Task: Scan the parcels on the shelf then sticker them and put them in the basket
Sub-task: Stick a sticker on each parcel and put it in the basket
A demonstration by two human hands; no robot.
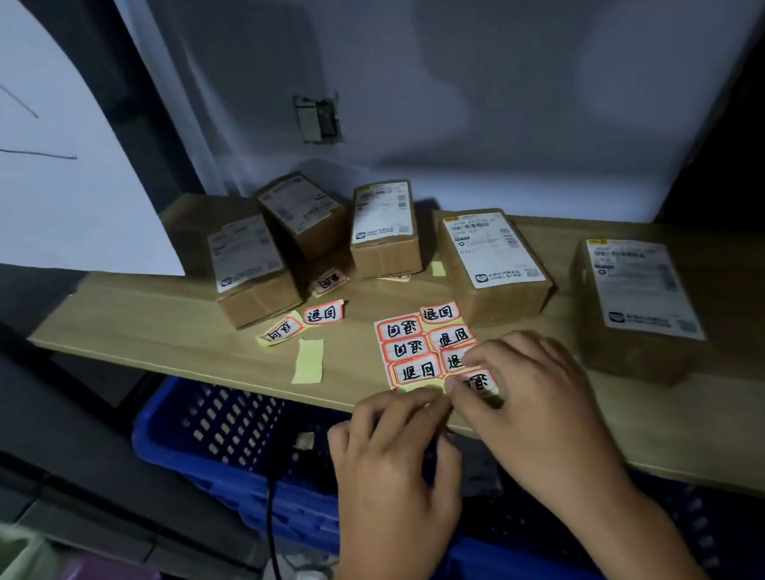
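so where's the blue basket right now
In the head view the blue basket sits under the wooden shelf, lower left of centre, behind both hands.

Matt cardboard parcels [492,265] (paper labels) sit on a smooth wood-grain shelf [154,321] above a blue plastic basket [228,449].

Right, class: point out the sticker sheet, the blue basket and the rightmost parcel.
sticker sheet [407,348], head view, a red-bordered label.
blue basket [225,426], head view, its perforated wall.
rightmost parcel [637,286], head view, its white shipping label.

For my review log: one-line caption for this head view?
Both hands, left hand and right hand, pick at a sticker sheet on a shelf beside five parcels.
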